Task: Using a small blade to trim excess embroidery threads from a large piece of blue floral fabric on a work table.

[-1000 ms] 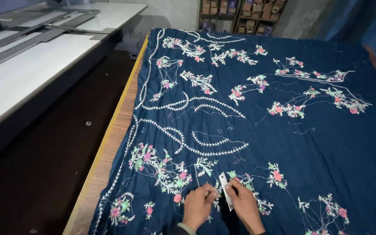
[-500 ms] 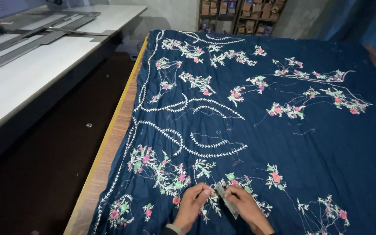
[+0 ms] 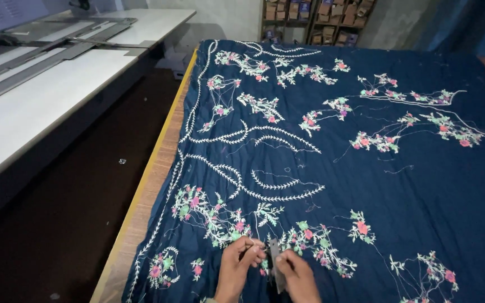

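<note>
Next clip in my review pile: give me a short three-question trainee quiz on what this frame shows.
1. True or false: the dark blue embroidered cloth lies spread flat over the wooden table.
2. Which hand holds the small metal cutting tool? A) left hand B) right hand C) neither
3. Fill in: the left hand pinches the cloth beside a pink and green ____ motif.

Key:
1. True; only the table's edge shows along the cloth's side.
2. B; the right hand grips it, blade end pointing up toward the embroidery.
3. Flower; both hands work at the floral embroidery near the bottom edge of the view.
</note>
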